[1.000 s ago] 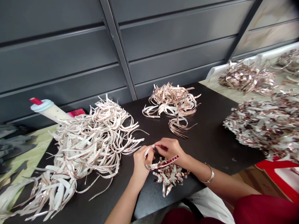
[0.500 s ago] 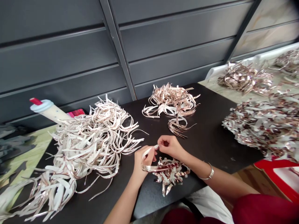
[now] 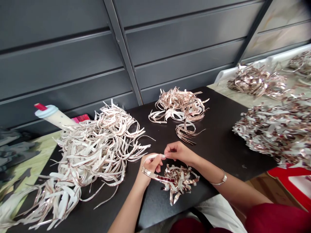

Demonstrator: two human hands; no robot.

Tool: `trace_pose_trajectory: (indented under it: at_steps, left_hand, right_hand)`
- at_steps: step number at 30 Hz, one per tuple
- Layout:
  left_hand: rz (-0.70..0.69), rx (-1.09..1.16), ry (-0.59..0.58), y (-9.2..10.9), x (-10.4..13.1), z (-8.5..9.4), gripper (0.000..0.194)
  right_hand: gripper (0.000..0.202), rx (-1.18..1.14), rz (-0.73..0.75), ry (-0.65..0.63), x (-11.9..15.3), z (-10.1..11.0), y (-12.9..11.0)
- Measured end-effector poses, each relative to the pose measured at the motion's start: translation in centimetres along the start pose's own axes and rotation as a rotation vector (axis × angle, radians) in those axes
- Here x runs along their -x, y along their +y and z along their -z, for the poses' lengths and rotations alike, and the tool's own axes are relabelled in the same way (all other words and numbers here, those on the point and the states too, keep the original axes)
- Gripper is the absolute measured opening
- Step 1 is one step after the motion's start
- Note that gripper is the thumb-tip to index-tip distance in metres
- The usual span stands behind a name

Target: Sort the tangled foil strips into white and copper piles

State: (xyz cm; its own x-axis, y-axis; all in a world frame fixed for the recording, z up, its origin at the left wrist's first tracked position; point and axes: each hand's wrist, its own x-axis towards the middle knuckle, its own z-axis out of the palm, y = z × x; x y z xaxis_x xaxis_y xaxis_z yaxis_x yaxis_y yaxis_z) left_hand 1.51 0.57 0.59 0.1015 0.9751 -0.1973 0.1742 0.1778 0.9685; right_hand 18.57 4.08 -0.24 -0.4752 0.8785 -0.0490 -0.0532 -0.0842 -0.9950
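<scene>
The left hand (image 3: 147,167) pinches a shiny strip (image 3: 153,175) between thumb and curled fingers, while the right hand (image 3: 180,152) has its fingertips closed at the pale end, just beside the left thumb. From that pinch the strip loops round the back of the left hand, and its free end lies over the small pile (image 3: 180,184), on the body side of both hands. What the covered fingers do cannot be told.

Left of the left hand sprawls the white pile (image 3: 97,155), its nearest ends just beside the hand; beyond both hands on the dark surface (image 3: 218,149) sits the copper pile (image 3: 178,100), with a few loose strips (image 3: 185,132) nearer the right hand. Well to the right of the right hand is the big pile (image 3: 279,129).

The short pale end gives the fingertips little to grip, so a hard pull could make it slip, or crease or tear the thin strip. The free end, so close to the small pile, could snag there and drag pieces along if the left hand lifted quickly. A leftward swing of that hand might catch the white pile's stray ends and tangle them.
</scene>
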Motion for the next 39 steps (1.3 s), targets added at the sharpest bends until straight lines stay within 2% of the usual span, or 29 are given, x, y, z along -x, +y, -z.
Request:
trace_pose_trajectory:
  at_steps: [3,7,10,14,17,20,23,26,28,30,32,35,37,39]
  left_hand:
    - [0.038,0.055,-0.051,-0.1,0.1,0.0,0.04]
    - [-0.039,0.045,-0.14,0.0,0.3,0.1,0.044]
    - [-0.063,0.01,-0.165,0.1,0.4,0.3,0.041]
    - [-0.088,-0.018,-0.21,0.6,0.6,0.4,0.034]
    - [-0.191,-0.037,-0.211,1.2,0.9,0.3,0.03]
    - [-0.328,-0.05,-0.197,1.7,1.3,0.0,0.027]
    - [-0.442,-0.137,-0.111,1.6,1.6,-0.2,0.025]
    - [-0.568,-0.339,-0.001,1.1,1.6,-0.2,0.021]
    - [-0.635,-0.454,0.038,0.7,1.5,-0.2,0.018]
    - [-0.679,-0.538,0.06,0.3,1.5,-0.1,0.017]
    - [-0.713,-0.601,0.065,0.0,1.5,-0.1,0.015]
    - [-0.748,-0.612,0.058,-0.1,1.4,-0.2,0.017]
    - [-0.738,-0.555,0.058,0.0,1.4,-0.3,0.019]
    - [-0.687,-0.468,0.053,0.1,1.4,-0.3,0.02]
  right_hand:
    - [0.025,-0.052,-0.005,-0.044,0.1,0.0,0.1]
    - [0.026,-0.057,0.012,-0.074,0.3,-0.5,0.0]
    - [0.026,-0.087,0.017,-0.071,0.3,-0.7,-0.1]
    - [0.024,-0.247,-0.005,-0.111,0.2,-0.5,0.3]
    - [0.025,-0.371,-0.007,-0.166,0.0,-0.1,0.4]
    - [0.028,-0.402,0.022,-0.224,-0.1,0.6,-0.1]
    - [0.028,-0.313,0.077,-0.242,0.0,1.2,-0.7]
    - [0.027,-0.187,0.101,-0.239,0.3,1.5,-0.8]
    - [0.034,-0.16,0.112,-0.243,0.4,1.3,-0.6]
    - [0.041,-0.103,0.164,-0.207,0.5,0.9,-0.3]
    - [0.04,0.058,0.232,-0.102,0.4,0.3,-0.1]
    - [0.035,0.306,0.287,0.037,0.2,-0.3,0.0]
    - [0.035,0.326,0.281,0.027,0.1,-0.2,-0.1]
    - [0.035,0.25,0.236,-0.045,0.2,0.2,-0.5]
